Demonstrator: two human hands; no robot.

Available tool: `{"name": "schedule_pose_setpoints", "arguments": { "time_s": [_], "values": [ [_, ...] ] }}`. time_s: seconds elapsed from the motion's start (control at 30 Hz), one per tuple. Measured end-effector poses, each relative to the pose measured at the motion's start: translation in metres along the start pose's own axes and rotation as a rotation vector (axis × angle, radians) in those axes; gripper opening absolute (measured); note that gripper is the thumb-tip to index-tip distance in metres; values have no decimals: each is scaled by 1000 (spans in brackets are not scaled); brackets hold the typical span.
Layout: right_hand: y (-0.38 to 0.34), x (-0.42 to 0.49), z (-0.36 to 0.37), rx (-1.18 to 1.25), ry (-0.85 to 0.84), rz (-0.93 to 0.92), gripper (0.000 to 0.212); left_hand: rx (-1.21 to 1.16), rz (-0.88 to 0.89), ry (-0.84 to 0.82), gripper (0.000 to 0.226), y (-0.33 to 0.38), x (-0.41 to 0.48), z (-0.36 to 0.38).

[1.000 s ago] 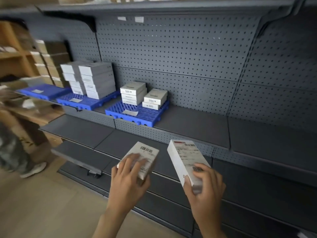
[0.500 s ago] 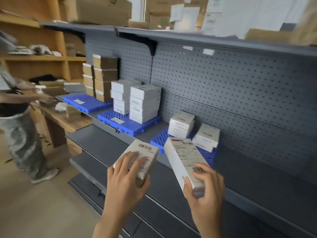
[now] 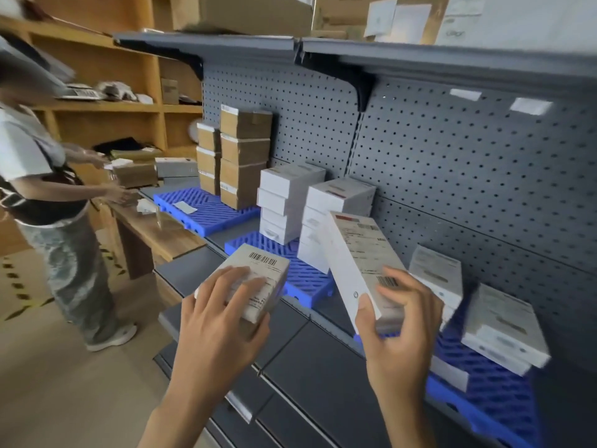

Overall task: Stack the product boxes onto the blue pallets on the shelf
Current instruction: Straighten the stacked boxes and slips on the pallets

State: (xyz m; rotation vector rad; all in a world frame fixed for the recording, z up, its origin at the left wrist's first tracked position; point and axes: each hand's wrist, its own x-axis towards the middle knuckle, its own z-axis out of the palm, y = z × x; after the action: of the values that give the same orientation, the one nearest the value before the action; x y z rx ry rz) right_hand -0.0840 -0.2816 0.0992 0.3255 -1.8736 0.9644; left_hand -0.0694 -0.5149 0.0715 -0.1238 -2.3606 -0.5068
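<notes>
Two product boxes in hand, neither placed yet. Our left hand (image 3: 219,321) grips the short white cardboard box with the barcode label (image 3: 258,270). Fingers are spread across its top and the thumb is at the near edge. It's held flat, just in front of the middle blue slatted plastic pallet (image 3: 307,279). Our right hand (image 3: 400,324) grips the longer white cardboard box with the printed label (image 3: 355,253) by its near end, with the far end tilted up. One box per hand, labels up. We read that as carrying a pair to save a trip and keeping the labels readable for sorting.

The middle pallet carries two tall columns of white boxes (image 3: 290,195) pushed back against the grey perforated back panel (image 3: 452,176), so its front slats are bare. The nearest blue pallet (image 3: 484,392), on the right, has two low piles of white boxes (image 3: 504,328). With the most headroom it's the likely target, but we can't tell for sure. The far blue pallet (image 3: 206,208) holds brown cardboard boxes (image 3: 242,156) in two columns, so sorting looks to be by type. All three pallets sit in a row on the grey metal shelf (image 3: 187,270).

On the left, another person (image 3: 48,205) stands at a wooden desk (image 3: 161,234) with more boxes on it.
</notes>
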Motion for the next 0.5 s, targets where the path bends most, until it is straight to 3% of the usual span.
{"name": "schedule_pose_setpoints", "arguments": {
  "time_s": [0.5],
  "values": [
    [28, 112, 154, -113, 108, -50, 23, -36, 50, 73, 48, -103, 182, 46]
  ]
}}
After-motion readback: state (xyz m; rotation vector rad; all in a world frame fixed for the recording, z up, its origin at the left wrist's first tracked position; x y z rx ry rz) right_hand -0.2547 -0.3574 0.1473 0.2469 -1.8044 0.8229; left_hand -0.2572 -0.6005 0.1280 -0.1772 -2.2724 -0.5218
